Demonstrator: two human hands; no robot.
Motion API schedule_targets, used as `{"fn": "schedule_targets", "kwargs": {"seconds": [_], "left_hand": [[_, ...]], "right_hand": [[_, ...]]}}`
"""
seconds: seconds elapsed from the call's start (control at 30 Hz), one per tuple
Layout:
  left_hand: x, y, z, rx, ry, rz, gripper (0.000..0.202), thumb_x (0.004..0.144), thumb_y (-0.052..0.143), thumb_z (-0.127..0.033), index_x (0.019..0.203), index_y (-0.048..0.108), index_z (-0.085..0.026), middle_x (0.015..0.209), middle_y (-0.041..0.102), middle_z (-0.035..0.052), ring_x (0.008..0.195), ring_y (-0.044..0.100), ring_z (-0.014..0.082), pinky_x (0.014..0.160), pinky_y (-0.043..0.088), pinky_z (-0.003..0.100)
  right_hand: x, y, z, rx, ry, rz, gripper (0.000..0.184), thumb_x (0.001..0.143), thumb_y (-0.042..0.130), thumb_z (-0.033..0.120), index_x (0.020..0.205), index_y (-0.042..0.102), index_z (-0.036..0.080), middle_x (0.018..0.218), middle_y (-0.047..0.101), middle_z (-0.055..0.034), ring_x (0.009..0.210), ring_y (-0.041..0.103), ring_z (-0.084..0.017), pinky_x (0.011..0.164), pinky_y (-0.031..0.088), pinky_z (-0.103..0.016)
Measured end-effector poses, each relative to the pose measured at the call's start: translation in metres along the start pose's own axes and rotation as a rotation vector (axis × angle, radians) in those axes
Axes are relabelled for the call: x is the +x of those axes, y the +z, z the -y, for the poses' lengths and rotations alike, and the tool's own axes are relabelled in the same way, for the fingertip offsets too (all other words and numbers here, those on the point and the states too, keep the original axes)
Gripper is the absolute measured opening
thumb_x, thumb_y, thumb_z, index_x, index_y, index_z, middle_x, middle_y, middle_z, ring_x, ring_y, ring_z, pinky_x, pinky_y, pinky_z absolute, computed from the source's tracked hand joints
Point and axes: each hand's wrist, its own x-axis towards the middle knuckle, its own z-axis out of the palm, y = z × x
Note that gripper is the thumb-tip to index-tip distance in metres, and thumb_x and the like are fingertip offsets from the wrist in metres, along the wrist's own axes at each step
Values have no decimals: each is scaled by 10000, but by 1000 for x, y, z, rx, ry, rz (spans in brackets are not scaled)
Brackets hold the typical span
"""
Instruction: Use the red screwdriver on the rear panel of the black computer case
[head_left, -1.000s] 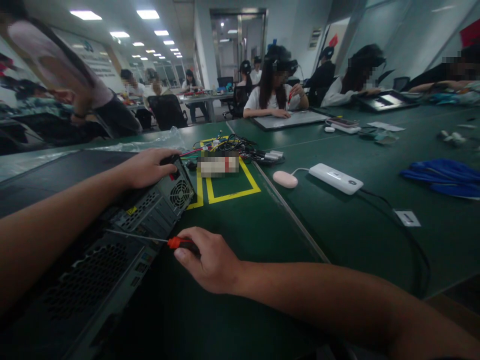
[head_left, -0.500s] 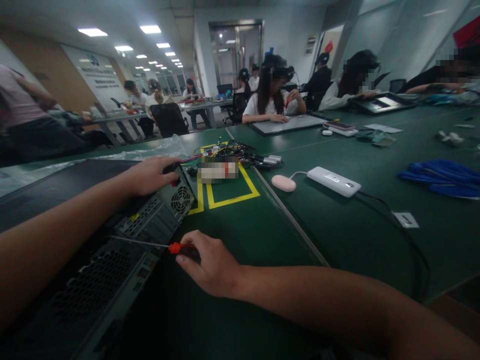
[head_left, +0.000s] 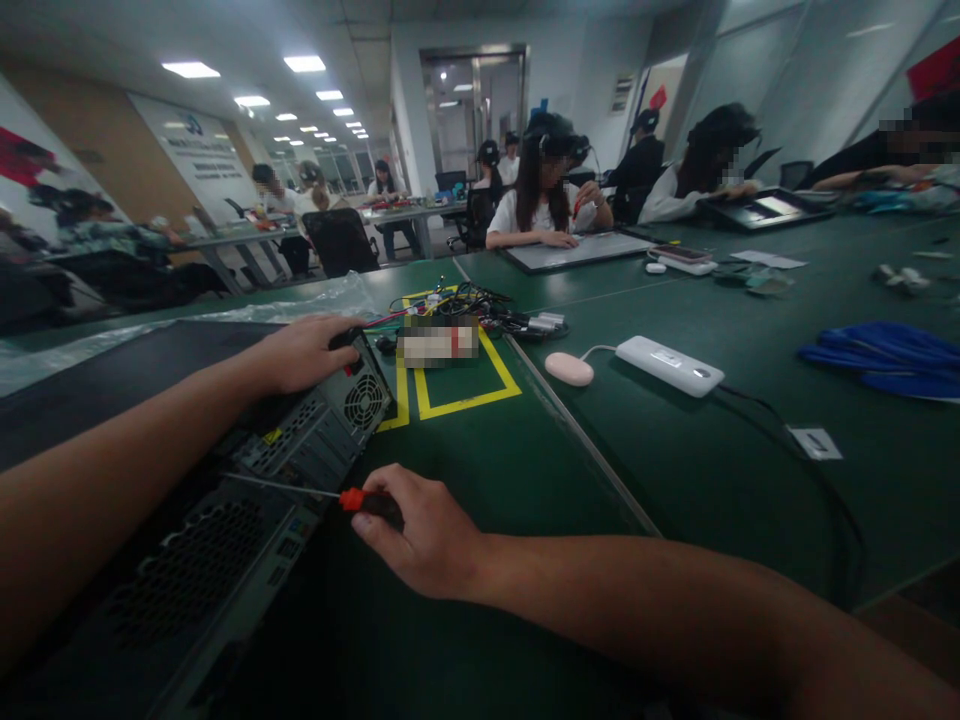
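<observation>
A black desktop computer case [head_left: 217, 560] lies on the green table at the left, its rear panel with vents and ports facing me. My left hand [head_left: 311, 350] grips the case's far rear corner above the power supply fan [head_left: 364, 400], thumb beside a small red part. In my right hand [head_left: 424, 525] is a screwdriver [head_left: 351, 499] with a red and black handle, fingers wrapped round it. Its long shaft points left across the rear panel; the tip is dim, and I cannot tell if it sits on a screw.
Beyond the case lie tangled cables [head_left: 480, 300] and yellow tape outlines [head_left: 469, 408]. A pink oval device [head_left: 568, 368] is wired to a white power bank [head_left: 667, 365]. Blue cloth [head_left: 885, 360] lies at the right, clear plastic wrap [head_left: 322, 295] behind the case. Several people work across the table.
Both hands keep almost the same place, with the screwdriver still across the rear panel. The view shifts slightly, and a standing person at the far left has gone out of sight.
</observation>
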Motion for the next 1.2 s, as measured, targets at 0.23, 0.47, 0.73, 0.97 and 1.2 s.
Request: {"fn": "schedule_targets", "kwargs": {"seconds": [0.23, 0.47, 0.73, 0.97, 1.2], "left_hand": [[0, 1, 1, 8, 5, -1, 760, 895, 414, -506, 1541, 572, -138, 1540, 642, 172, 1425, 579, 336, 1229, 396, 493], [2, 4, 5, 0, -41, -11, 756, 839, 491, -544, 1533, 596, -262, 1529, 661, 96, 1425, 585, 362, 1245, 405, 495], [14, -3, 5, 102, 13, 53, 818, 762, 561, -596, 1487, 640, -224, 1428, 713, 150, 1343, 639, 403, 1188, 450, 521], [39, -15, -31, 214, 9, 91, 788, 793, 570, -594, 1459, 653, -181, 1373, 730, 169, 1304, 661, 403, 1153, 473, 509], [69, 18, -102, 74, -111, 42, 560, 802, 639, -399, 1310, 720, -180, 1287, 762, 154, 1227, 688, 364, 1073, 533, 443]], "right_hand": [[0, 1, 1, 14, -8, 0, 210, 1022, 599, 368, 1151, 597, 202, 1043, 699, -66, 883, 659, -199, 821, 547, -352], [0, 2, -2, -53, -27, 8, 230, 1051, 586, 405, 1162, 620, 206, 1076, 713, -76, 926, 671, -210, 848, 551, -354], [-1, 9, -3, -43, -43, 7, 245, 1080, 537, 408, 1160, 629, 195, 1067, 714, -82, 928, 676, -208, 845, 552, -338], [-1, 9, 1, 18, -49, 9, 249, 1063, 554, 382, 1212, 600, 188, 1122, 728, -95, 980, 704, -223, 886, 569, -357], [-1, 7, 8, -34, 23, 71, 245, 982, 636, 316, 1192, 591, 199, 1138, 753, -98, 1001, 737, -246, 832, 578, -345]]}}
